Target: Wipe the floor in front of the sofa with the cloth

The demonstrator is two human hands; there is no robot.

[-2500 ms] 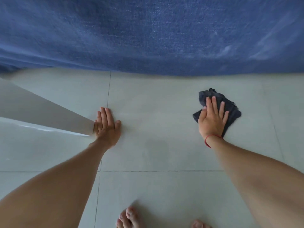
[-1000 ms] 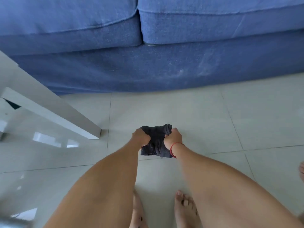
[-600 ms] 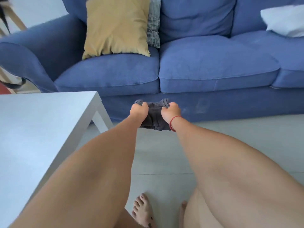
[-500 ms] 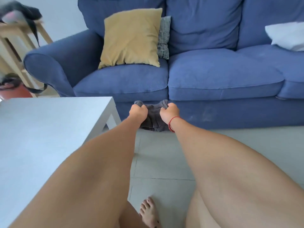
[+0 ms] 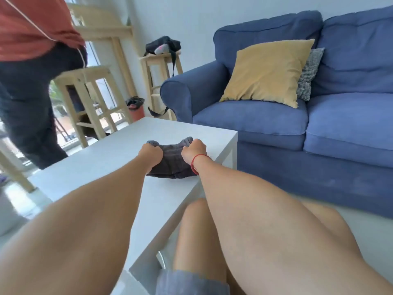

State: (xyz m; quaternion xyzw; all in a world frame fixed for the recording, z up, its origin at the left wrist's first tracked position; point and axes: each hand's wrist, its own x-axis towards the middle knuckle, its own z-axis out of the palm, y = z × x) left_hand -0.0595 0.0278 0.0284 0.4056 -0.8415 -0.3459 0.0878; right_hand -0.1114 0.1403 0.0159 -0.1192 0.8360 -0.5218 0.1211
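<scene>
Along the right side, blue sofa [image 5: 319, 116] fills the view: woven upholstery, rounded arm, plump seat cushions, faint pale scuffs on the lower skirt. Mustard square cushion [image 5: 268, 71] leans on the backrest, a grey patterned cushion [image 5: 309, 75] tucked behind it.

White coffee table [image 5: 102, 165], flat matte top, square corner and leg, sits just beside the sofa front. Pale floor [image 5: 361, 228] shows only as a strip between the person's legs and the sofa base.

Far left: a second person [image 5: 27, 81], red top, dark trousers. Beyond them, light wooden stools [image 5: 93, 99], and a black bag [image 5: 162, 45] on a taller one.

Cloth [image 5: 172, 160]: dark grey, soft, ribbed or terry texture, bunched into a lump resting on the table top near its sofa-side corner. Not on the floor.

Left hand [image 5: 151, 154] and right hand [image 5: 194, 152] are both curled into fists, each gripping an upper edge of the cloth, knuckles up. Thin red string [image 5: 196, 162] circles the right wrist.

Judgement: floor contact is off, so wiping looks finished or paused; this reads as setting the cloth down or regrouping it. If more wiping is needed, next move calls for lowering the cloth back to the floor strip by the sofa, flattening it and pressing with a palm. Otherwise just release.
</scene>
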